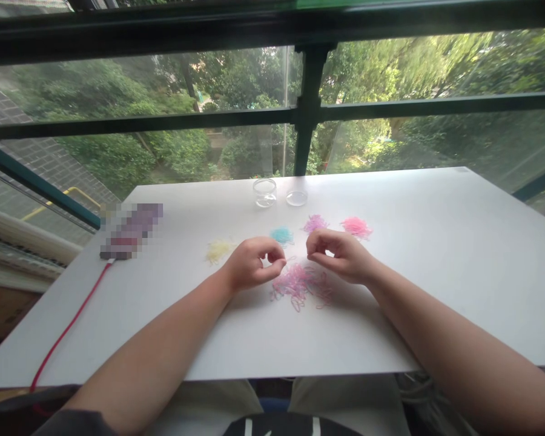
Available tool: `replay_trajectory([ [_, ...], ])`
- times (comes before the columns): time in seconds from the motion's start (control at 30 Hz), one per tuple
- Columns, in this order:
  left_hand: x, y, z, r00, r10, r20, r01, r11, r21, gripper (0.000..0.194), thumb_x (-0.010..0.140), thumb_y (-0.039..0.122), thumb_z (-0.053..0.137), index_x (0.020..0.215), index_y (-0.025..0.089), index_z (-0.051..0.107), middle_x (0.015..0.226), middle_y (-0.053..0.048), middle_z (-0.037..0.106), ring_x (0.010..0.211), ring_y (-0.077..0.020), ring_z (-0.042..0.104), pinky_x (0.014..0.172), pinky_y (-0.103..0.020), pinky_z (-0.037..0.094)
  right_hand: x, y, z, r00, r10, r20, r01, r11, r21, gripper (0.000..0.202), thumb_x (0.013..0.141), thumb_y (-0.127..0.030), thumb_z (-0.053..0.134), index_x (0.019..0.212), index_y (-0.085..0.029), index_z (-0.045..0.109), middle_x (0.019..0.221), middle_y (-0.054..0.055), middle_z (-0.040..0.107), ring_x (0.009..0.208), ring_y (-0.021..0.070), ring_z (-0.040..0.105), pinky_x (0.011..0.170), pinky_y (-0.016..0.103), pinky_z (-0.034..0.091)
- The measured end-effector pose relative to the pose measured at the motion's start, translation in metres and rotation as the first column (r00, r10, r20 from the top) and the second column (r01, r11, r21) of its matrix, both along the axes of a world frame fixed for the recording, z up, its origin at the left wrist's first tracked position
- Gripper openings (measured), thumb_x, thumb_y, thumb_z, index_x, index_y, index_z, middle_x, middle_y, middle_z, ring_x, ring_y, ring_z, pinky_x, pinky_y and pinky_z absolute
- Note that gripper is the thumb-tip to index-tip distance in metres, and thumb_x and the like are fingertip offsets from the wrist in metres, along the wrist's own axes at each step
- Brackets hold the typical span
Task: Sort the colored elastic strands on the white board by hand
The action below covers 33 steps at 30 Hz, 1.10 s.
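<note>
My left hand (258,261) is closed in a pinch, with a small pale rubber band (291,259) sticking out from its fingertips. Facing it, my right hand (338,254) is also pinched; whatever may be between its fingertips is too small to make out. Just below both hands lies a loose pile of mixed, mostly pink rubber bands (300,283). Beyond the hands are smaller heaps sorted by colour: yellow bands (218,250), blue bands (281,235), purple bands (315,223) and pink bands (356,227).
A clear round jar (264,194) stands at the back of the white table (436,242), beside a clear flat lid (297,198). At the left lies a blurred-out device (131,233) with a red cable (75,318) running over the front edge. Behind is a dark railing (306,109) with glass.
</note>
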<state>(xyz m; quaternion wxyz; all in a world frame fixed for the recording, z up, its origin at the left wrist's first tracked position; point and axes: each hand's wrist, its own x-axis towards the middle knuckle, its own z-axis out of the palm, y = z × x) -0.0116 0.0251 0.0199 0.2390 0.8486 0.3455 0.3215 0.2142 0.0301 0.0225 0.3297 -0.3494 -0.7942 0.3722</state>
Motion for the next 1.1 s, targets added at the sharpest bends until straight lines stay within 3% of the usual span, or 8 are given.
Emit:
replay_trajectory([
  [0.13, -0.002, 0.002, 0.000, 1.000, 0.021, 0.011, -0.021, 1.000, -0.011, 0.007, 0.072, 0.015, 0.052, 0.068, 0.015, 0.058, 0.063, 0.000, 0.059, 0.060, -0.0085, 0.052, 0.060, -0.022, 0.040, 0.003, 0.002, -0.001, 0.999, -0.036, -0.002, 0.036, 0.999, 0.009, 0.004, 0.076, -0.019, 0.056, 0.073, -0.016, 0.054, 0.070, 0.001, 0.054, 0.062, 0.0106, 0.048, 0.059, 0.025, 0.041],
  [0.43, 0.002, 0.000, -0.001, 1.000, -0.017, -0.001, 0.017, 1.000, -0.025, 0.008, 0.072, 0.015, 0.052, 0.069, 0.016, 0.060, 0.064, 0.000, 0.060, 0.060, -0.0086, 0.053, 0.060, -0.021, 0.040, -0.011, -0.007, -0.001, 0.999, 0.017, -0.041, -0.016, 1.000, 0.020, 0.016, 0.077, -0.024, 0.055, 0.090, -0.017, 0.059, 0.073, 0.002, 0.056, 0.060, 0.0103, 0.050, 0.057, 0.024, 0.042],
  [0.8, 0.005, -0.001, -0.001, 1.000, -0.030, 0.000, 0.030, 0.998, -0.055, 0.009, 0.074, 0.017, 0.052, 0.071, 0.015, 0.060, 0.066, 0.000, 0.062, 0.060, -0.0088, 0.053, 0.061, -0.022, 0.040, -0.014, -0.007, -0.003, 0.998, -0.047, 0.033, 0.045, 0.998, 0.049, 0.014, 0.079, -0.023, 0.053, 0.089, -0.017, 0.062, 0.072, 0.002, 0.056, 0.058, 0.0090, 0.045, 0.054, 0.022, 0.038],
  [1.1, 0.005, -0.002, -0.002, 0.998, -0.056, -0.016, 0.055, 0.996, -0.074, 0.010, 0.076, 0.019, 0.052, 0.074, 0.015, 0.061, 0.067, -0.001, 0.062, 0.062, -0.0089, 0.053, 0.060, -0.022, 0.040, -0.015, -0.006, -0.003, 0.998, -0.006, 0.070, 0.002, 0.999, 0.050, 0.009, 0.078, -0.019, 0.051, 0.075, -0.016, 0.059, 0.064, 0.000, 0.052, 0.056, 0.0085, 0.043, 0.053, 0.021, 0.035],
])
